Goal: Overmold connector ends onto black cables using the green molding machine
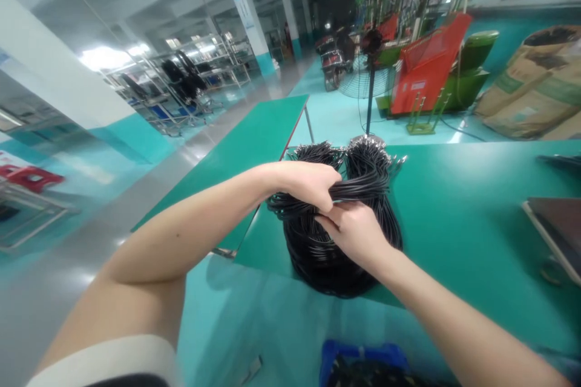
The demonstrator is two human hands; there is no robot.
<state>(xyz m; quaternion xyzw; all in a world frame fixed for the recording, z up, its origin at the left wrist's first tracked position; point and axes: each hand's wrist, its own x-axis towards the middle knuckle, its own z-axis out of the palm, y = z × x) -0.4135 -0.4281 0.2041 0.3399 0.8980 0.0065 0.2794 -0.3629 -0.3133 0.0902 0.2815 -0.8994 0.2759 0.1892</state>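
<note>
My left hand point(313, 186) is wrapped round a bundle of black cables point(363, 186) and lifts it a little above a larger pile. Just below it, my right hand point(356, 230) is closed, with its fingertips against the underside of the bundle; what they pinch is hidden. The pile of looped black cables point(345, 275) lies at the near edge of the green table point(454, 211). Shiny metal ends point(367, 144) of the cables point away from me at the far side.
A second green table point(254, 133) adjoins at the left. At the right lies a dark flat board-like object point(556, 227) beside a roll of tape point(551, 271). A blue crate point(363, 352) stands on the floor below. Beyond are a fan point(371, 78), an orange machine point(422, 72) and large sacks point(535, 91).
</note>
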